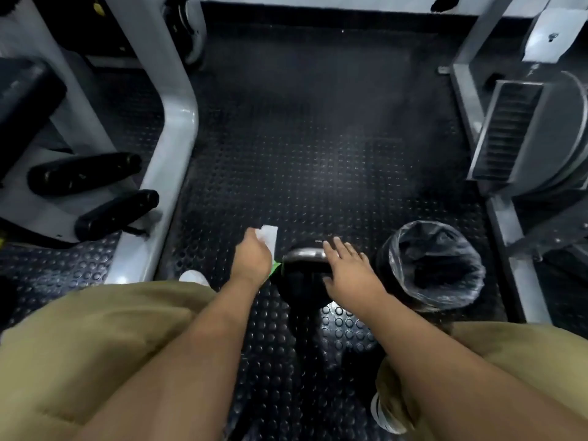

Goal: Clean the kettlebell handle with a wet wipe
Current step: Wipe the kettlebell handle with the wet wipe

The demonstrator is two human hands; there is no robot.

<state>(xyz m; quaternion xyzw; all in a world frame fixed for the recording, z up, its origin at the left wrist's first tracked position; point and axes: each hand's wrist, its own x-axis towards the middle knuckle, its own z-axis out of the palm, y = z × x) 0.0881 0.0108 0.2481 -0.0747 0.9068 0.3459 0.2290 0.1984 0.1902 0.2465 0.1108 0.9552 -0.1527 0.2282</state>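
The kettlebell (302,283) is sitting on the studded rubber floor (302,154) between the crouching person's knees, its shiny handle (305,253) arching across the top and not yet being touched by the wipe. The right hand (346,272) is lying flat and released, fingers spread, over the kettlebell's right shoulder and that end of the handle; whether it is pressing down or just hovering is hard to tell. Just left of the kettlebell, the left hand (253,257) is gripping a white wet wipe (269,237), whose free end is sticking out past the fingers, away from the handle. A scrap of green (275,268) is peeking out between this hand and the kettlebell, too hidden to identify. Judging from here, the loose end of the wipe is likely to drag on the dusty floor as it is being brought across, soiling it before it reaches the metal; and if the right hand is not steadying the kettlebell, a firm rub could be rocking or rolling it. Just right of the kettlebell, a small round bin (410,240) is standing with a dark plastic liner; its inside is looking dark, and nothing can be made out in it.
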